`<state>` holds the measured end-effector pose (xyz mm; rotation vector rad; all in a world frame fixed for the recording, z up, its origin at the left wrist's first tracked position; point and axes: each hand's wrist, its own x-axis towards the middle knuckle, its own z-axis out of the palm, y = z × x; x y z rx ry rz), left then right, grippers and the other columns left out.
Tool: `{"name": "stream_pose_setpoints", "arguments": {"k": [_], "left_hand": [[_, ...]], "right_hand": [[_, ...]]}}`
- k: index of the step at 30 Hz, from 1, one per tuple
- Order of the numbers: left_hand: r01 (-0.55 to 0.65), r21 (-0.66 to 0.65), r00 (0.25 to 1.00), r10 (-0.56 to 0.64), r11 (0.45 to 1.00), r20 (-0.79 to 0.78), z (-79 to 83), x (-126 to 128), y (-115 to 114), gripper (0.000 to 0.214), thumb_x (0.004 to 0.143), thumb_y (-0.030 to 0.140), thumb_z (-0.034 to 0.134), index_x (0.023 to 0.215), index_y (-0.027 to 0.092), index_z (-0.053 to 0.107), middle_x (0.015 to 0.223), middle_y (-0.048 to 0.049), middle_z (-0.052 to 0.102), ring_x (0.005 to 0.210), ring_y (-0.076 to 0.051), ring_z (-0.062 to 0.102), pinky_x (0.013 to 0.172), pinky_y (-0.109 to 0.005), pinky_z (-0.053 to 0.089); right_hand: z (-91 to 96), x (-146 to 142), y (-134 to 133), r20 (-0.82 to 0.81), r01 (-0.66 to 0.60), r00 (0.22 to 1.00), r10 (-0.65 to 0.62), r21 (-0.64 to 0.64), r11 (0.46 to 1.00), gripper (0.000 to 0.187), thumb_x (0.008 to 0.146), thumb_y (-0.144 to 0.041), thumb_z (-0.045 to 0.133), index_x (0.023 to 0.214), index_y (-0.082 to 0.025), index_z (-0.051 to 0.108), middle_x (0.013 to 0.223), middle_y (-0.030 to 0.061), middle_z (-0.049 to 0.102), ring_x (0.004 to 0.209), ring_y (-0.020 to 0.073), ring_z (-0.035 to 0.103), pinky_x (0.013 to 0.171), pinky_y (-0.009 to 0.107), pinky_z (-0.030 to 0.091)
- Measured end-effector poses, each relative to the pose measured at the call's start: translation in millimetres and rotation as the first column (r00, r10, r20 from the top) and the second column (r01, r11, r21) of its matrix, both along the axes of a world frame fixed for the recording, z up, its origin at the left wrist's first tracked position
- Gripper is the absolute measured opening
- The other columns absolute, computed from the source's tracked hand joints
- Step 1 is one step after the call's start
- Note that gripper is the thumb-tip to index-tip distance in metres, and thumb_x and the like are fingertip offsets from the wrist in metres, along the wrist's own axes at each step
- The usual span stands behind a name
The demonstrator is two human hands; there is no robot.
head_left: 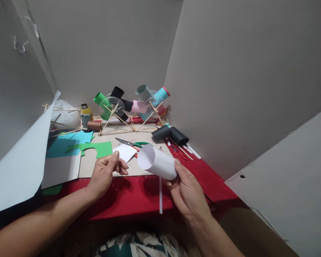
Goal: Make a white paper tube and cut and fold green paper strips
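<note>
My right hand [186,184] holds a white paper tube [160,162] at its near right end, thumb on top and fingers beneath. The tube's open end faces left, towards my left hand [107,169]. That hand is apart from the tube, its thumb pressed to the index finger and the other fingers loosely curled. Anything in the pinch is hidden or too small to make out. Behind it lies a white paper piece [127,151] with green-handled scissors [133,143] just beyond. A whitish translucent stick [161,196] hangs over the table edge below the tube.
Stick frames with clear discs [113,107] carry coloured tubes at the back. Black tubes [179,135] and red-handled scissors [182,154] lie right. Cut green sheet [103,148] and blue sheet [69,142] lie left. A large white sheet [18,164] rises at the left over the red cloth [107,200].
</note>
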<state>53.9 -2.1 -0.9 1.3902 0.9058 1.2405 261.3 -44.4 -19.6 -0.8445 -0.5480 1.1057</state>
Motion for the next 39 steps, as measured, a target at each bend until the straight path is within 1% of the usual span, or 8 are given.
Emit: {"name": "stream_pose_setpoints", "arguments": {"k": [7,11,15,18,22,27,33,39], "left_hand": [[0.024,0.113,0.998,-0.017,0.993,-0.056,3.5,2,-8,0.027,0.093,0.041,0.052,0.105,0.022,0.067,0.111,-0.0055,0.067,0.098,-0.019,0.063,0.08,-0.029,0.051],[0.032,0.145,0.996,-0.019,0.989,-0.087,3.8,2,-9,0.03,0.094,0.041,0.051,0.115,0.023,0.062,0.123,-0.0064,0.062,0.114,-0.022,0.058,0.096,-0.033,0.045],[0.023,0.118,0.995,-0.011,0.993,-0.098,3.4,-1,-3,0.033,0.093,0.042,0.052,0.118,0.021,0.059,0.126,-0.0077,0.062,0.118,-0.022,0.056,0.101,-0.034,0.041],[-0.008,0.11,0.998,0.015,0.994,-0.062,5.2,-2,2,0.036,0.092,0.042,0.053,0.12,0.02,0.056,0.126,-0.0084,0.061,0.118,-0.022,0.056,0.101,-0.033,0.041],[-0.035,0.125,0.998,0.04,0.992,-0.04,8.9,-4,6,0.041,0.09,0.041,0.056,0.126,0.021,0.052,0.128,-0.0087,0.06,0.121,-0.022,0.053,0.101,-0.033,0.041],[-0.09,0.106,0.994,0.096,0.99,-0.049,10.0,-8,17,0.043,0.088,0.042,0.059,0.126,0.023,0.051,0.125,-0.009,0.061,0.114,-0.021,0.057,0.099,-0.034,0.042],[-0.22,-0.127,0.972,0.228,0.967,0.051,-0.3,-20,51,0.04,0.084,0.04,0.062,0.119,0.021,0.054,0.117,-0.0092,0.063,0.102,-0.018,0.063,0.085,-0.03,0.049],[-0.229,-0.264,0.961,0.26,0.937,0.092,-13.8,-25,65,0.034,0.081,0.036,0.065,0.11,0.02,0.057,0.105,-0.0086,0.065,0.086,-0.015,0.064,0.073,-0.026,0.05]], "right_hand": [[-5.6,-5,4,0.006,-0.002,1.0,0.002,-0.018,1.0,0.036,0.07,-0.052,0.077,0.088,-0.021,0.071,0.083,0.0022,0.07,0.058,0.0131,0.055,0.04,0.022,0.038],[-6.1,-2,4,0.254,0.013,0.967,-0.025,0.048,0.999,0.035,0.081,-0.053,0.066,0.09,-0.02,0.071,0.08,0.0026,0.071,0.065,0.0173,0.059,0.055,0.027,0.045],[10.6,4,5,0.691,-0.011,0.715,-0.105,0.162,0.987,0.037,0.088,-0.05,0.057,0.069,-0.019,0.067,0.064,0.0002,0.061,0.065,0.0178,0.054,0.059,0.028,0.041],[27.6,5,14,0.849,-0.073,0.484,-0.21,0.279,0.958,0.036,0.089,-0.045,0.057,0.063,-0.02,0.059,0.06,-0.0015,0.052,0.059,0.0156,0.048,0.057,0.028,0.037],[40.7,-1,36,0.901,-0.238,0.157,-0.404,0.431,0.87,0.036,0.092,-0.041,0.055,0.062,-0.021,0.058,0.061,0.0008,0.054,0.061,0.0168,0.048,0.062,0.03,0.036],[49.7,-14,71,0.773,-0.424,-0.26,-0.579,0.447,0.788,0.04,0.097,-0.042,0.047,0.07,-0.018,0.065,0.07,0.0069,0.065,0.068,0.0201,0.052,0.066,0.032,0.032],[49.5,-29,113,0.728,-0.477,-0.393,-0.562,0.361,0.801,0.035,0.096,-0.039,0.051,0.073,-0.018,0.065,0.072,0.006,0.066,0.069,0.0195,0.051,0.064,0.031,0.028],[40.4,-42,124,0.745,-0.542,-0.405,-0.53,0.271,0.795,0.03,0.095,-0.032,0.055,0.072,-0.016,0.066,0.068,0.0058,0.066,0.067,0.0193,0.051,0.062,0.031,0.025]]}}
